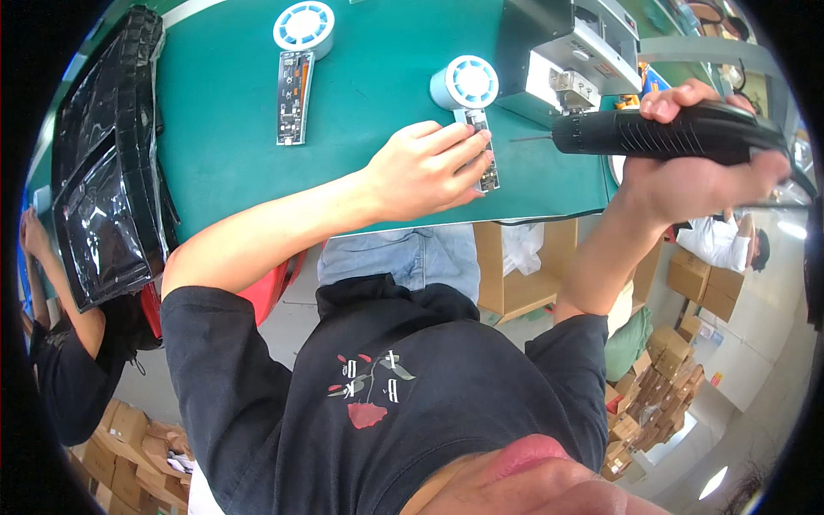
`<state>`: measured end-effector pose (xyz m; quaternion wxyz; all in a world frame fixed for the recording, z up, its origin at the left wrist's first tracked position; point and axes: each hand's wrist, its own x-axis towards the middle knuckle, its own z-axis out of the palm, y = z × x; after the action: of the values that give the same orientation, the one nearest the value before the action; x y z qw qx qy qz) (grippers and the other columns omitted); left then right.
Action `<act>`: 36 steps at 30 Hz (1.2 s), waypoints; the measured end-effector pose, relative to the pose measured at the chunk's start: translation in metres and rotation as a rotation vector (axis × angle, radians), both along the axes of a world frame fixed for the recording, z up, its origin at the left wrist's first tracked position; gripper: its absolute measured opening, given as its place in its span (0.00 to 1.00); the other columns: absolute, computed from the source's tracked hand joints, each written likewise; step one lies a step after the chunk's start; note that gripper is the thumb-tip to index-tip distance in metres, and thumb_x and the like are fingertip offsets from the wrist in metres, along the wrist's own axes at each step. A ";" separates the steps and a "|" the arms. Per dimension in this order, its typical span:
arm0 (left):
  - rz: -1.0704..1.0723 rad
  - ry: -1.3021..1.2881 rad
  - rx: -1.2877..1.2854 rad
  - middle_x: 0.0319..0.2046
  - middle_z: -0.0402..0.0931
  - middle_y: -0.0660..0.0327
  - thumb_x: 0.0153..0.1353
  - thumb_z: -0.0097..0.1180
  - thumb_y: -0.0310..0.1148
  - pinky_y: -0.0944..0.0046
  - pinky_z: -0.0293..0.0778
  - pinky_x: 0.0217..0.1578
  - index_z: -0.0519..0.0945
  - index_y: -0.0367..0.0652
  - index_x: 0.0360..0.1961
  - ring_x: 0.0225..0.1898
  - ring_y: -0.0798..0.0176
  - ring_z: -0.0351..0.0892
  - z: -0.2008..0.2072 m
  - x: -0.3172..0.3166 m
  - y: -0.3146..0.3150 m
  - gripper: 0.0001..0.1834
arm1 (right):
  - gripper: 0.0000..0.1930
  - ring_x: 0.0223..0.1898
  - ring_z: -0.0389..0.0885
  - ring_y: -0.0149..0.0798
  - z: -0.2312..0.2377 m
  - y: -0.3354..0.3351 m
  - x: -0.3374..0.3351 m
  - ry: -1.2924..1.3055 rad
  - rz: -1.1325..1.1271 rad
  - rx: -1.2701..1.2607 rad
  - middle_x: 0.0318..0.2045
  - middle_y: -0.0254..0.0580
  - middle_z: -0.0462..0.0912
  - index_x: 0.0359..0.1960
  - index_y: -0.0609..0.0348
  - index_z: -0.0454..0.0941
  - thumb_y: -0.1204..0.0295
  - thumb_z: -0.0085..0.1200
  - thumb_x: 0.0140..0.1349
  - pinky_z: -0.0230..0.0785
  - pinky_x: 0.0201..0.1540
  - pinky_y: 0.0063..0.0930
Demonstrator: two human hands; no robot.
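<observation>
My left hand (425, 172) is closed over the handle of a small handheld fan (474, 83), which lies on the green work mat (223, 146). The fan has a white and blue round head, and its handle is uncovered, showing electronic parts partly hidden under my fingers. In my right hand (678, 189) is a black electric screwdriver (661, 135), held level above the table. Its thin bit points left toward the fan's handle, apart from it in the picture. Farther left lies a second handheld fan (304, 27) with its circuit board (294, 99) exposed, touched by neither hand.
A grey and black boxy machine (549, 64) stands at the back right, close to the screwdriver. Black glossy plastic sheeting (107, 172) covers something along the left edge. Another person's arm (64, 266) shows at far left. Cardboard boxes (669, 360) are piled at right.
</observation>
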<state>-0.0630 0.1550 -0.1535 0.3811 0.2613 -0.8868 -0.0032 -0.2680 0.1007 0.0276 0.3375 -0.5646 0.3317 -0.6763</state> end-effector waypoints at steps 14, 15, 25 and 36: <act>0.020 -0.013 0.005 0.54 0.82 0.60 0.49 0.73 0.46 0.62 0.79 0.44 0.86 0.44 0.47 0.51 0.61 0.82 -0.002 0.000 0.001 0.26 | 0.41 0.19 0.80 0.42 -0.023 -0.014 0.039 0.071 0.134 -0.118 0.27 0.55 0.85 0.43 0.52 0.73 0.23 0.29 0.67 0.78 0.25 0.39; 0.017 -0.011 0.007 0.54 0.82 0.60 0.49 0.73 0.46 0.62 0.79 0.44 0.86 0.44 0.47 0.51 0.61 0.81 -0.002 0.000 0.002 0.26 | 0.42 0.19 0.80 0.42 -0.024 -0.014 0.039 0.078 0.132 -0.128 0.26 0.55 0.85 0.44 0.52 0.73 0.23 0.29 0.67 0.78 0.25 0.38; 0.024 -0.027 0.011 0.54 0.82 0.61 0.50 0.73 0.46 0.62 0.79 0.45 0.86 0.45 0.47 0.51 0.62 0.81 0.000 0.000 0.003 0.25 | 0.43 0.17 0.78 0.41 -0.033 -0.012 0.056 0.090 0.120 -0.192 0.23 0.52 0.82 0.48 0.53 0.70 0.22 0.28 0.66 0.77 0.24 0.35; 0.022 -0.028 -0.003 0.54 0.81 0.61 0.50 0.73 0.47 0.62 0.79 0.44 0.86 0.45 0.48 0.51 0.62 0.81 -0.001 0.001 0.001 0.26 | 0.49 0.21 0.79 0.41 -0.040 -0.022 0.043 0.051 0.452 -0.242 0.29 0.54 0.83 0.59 0.54 0.69 0.20 0.28 0.64 0.77 0.27 0.36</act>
<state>-0.0620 0.1560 -0.1543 0.3693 0.2707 -0.8890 0.0059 -0.2245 0.0790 -0.0121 0.4014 -0.6777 0.1220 -0.6039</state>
